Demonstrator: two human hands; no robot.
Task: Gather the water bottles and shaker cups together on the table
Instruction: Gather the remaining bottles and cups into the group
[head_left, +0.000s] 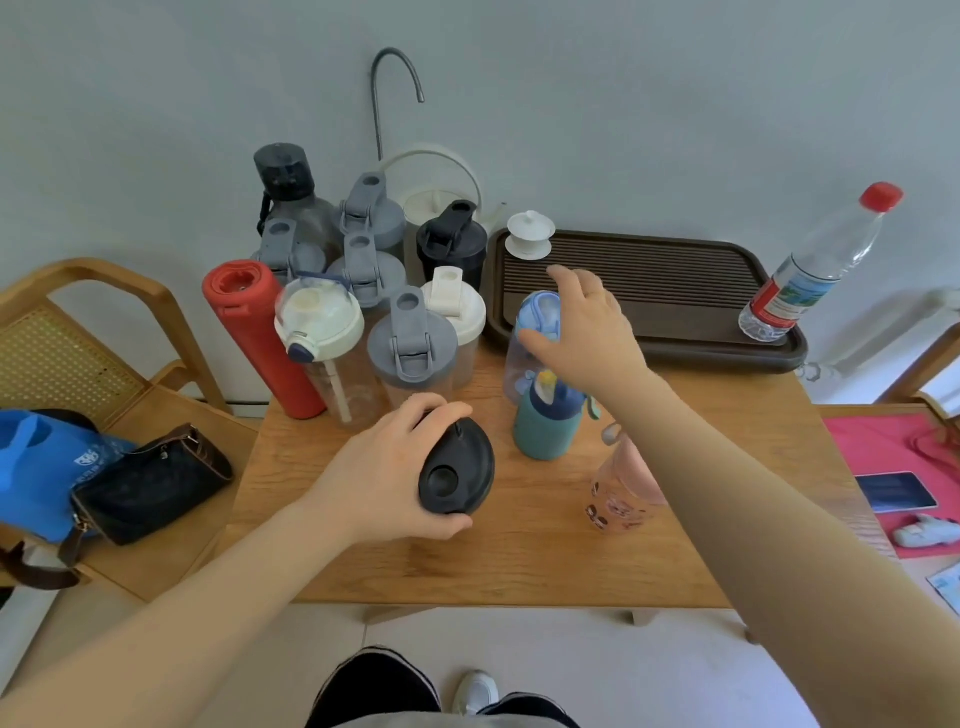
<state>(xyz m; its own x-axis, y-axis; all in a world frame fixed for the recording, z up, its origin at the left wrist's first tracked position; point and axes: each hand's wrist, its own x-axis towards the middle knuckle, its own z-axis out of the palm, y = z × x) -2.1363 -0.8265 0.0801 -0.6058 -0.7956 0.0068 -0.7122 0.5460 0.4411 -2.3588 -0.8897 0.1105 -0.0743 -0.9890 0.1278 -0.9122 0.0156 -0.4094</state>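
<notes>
Head view, looking down on a light wooden table (519, 561). A cluster of bottles and shakers stands packed at the far left of the tabletop: a tall red cylindrical flask (260, 338), a clear bottle with a cream lid and blue spout (319, 332), a clear shaker cup with a grey flip lid (413, 348), a clear shaker with a white flip lid (457, 312), a black shaker cup (452, 241), three more grey-lidded shakers behind, and a large smoky-grey jug with a black cap (285, 182) at the back.

Left hand (384, 473) is closed over the side of a black-lidded shaker cup (457, 470), fingers wrapped round the lid edge; cup sits near the table's middle, just in front of the cluster, its body hidden under the lid.

Right hand (587, 327) reaches across to a clear bottle with a pale blue lid (530, 338), fingers curled on its top, thumb on the near side: grasping it. That bottle stands just beside the dark brown slatted tray (675, 291). Directly before it stands a teal bottle with a navy lid (548, 415), touching or nearly so. A clear pink-tinted cup with printed figures (621, 493) stands under the right forearm, partly hidden.

On the tray: a small white lidded porcelain cup (530, 234) at the far left corner, a clear plastic water bottle with a red cap (810, 270) at the right end, well apart from the cluster.
</notes>
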